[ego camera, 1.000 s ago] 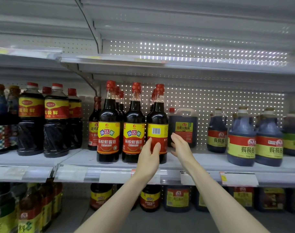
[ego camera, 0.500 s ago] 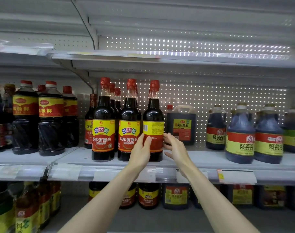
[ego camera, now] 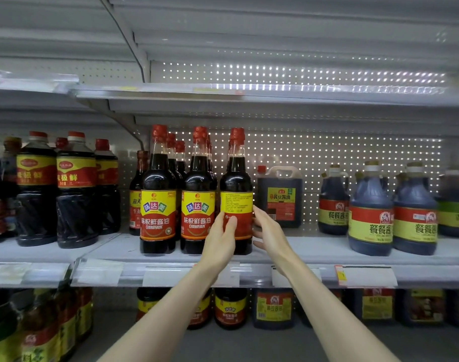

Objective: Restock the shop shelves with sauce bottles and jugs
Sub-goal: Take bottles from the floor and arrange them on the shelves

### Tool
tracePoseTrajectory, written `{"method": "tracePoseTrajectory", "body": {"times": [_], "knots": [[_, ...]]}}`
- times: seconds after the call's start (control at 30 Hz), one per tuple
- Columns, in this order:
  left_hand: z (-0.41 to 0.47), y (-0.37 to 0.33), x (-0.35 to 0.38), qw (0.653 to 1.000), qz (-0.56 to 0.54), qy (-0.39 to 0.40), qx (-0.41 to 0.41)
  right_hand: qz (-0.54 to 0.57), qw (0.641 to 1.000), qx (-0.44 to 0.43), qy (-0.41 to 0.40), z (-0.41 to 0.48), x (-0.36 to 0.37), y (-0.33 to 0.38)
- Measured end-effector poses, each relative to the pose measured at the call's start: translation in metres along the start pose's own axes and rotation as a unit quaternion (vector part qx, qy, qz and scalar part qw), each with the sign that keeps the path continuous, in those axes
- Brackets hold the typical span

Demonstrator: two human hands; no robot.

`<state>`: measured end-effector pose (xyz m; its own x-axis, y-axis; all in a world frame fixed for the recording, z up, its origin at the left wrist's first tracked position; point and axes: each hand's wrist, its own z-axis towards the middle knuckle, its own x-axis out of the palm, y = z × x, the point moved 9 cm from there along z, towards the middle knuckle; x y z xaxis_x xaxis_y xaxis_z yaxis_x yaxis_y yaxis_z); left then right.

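Observation:
A tall dark soy sauce bottle (ego camera: pixel 236 184) with a red cap stands at the front of the middle shelf (ego camera: pixel 301 250), its back label facing me. My left hand (ego camera: pixel 220 239) grips its lower left side, thumb across the red label. My right hand (ego camera: pixel 269 231) touches its right side with fingers spread. Two matching bottles (ego camera: pixel 158 194) (ego camera: pixel 198 194) stand just left with front labels showing, more behind them.
A square dark jug (ego camera: pixel 279 197) sits behind to the right. Round blue-tinted jugs (ego camera: pixel 370 212) fill the right end. Wide red-capped bottles (ego camera: pixel 75 192) stand on the left bay. The shelf above (ego camera: pixel 249 94) hangs low. Jars and jugs line the lower shelf (ego camera: pixel 229 307).
Both hands closed in on the right-hand bottle. It has been turned, so the barcode side gave way to the text label, and it now stands level with the two front bottles.

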<state>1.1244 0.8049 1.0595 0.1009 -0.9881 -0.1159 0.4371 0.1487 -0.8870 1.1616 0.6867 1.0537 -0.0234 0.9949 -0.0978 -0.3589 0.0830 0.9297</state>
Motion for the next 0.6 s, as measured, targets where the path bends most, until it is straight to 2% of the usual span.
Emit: {"method": "tracePoseTrajectory", "body": {"times": [0.07,0.23,0.33,0.6], "knots": [[0.002,0.002,-0.004,1.0,-0.01,-0.003,-0.014,0.0,1.0,-0.001,-0.006,-0.004,-0.005,0.0],[-0.009,0.0,0.003,0.999,0.046,-0.028,0.008,-0.006,1.0,0.003,-0.011,0.006,-0.006,-0.001],[-0.009,0.0,0.006,0.999,0.037,-0.025,0.009,0.001,1.0,0.017,0.012,0.01,0.005,0.001],[0.006,0.003,0.0,1.0,-0.002,-0.002,-0.015,-0.001,1.0,0.0,-0.006,-0.002,-0.007,-0.004]]}}
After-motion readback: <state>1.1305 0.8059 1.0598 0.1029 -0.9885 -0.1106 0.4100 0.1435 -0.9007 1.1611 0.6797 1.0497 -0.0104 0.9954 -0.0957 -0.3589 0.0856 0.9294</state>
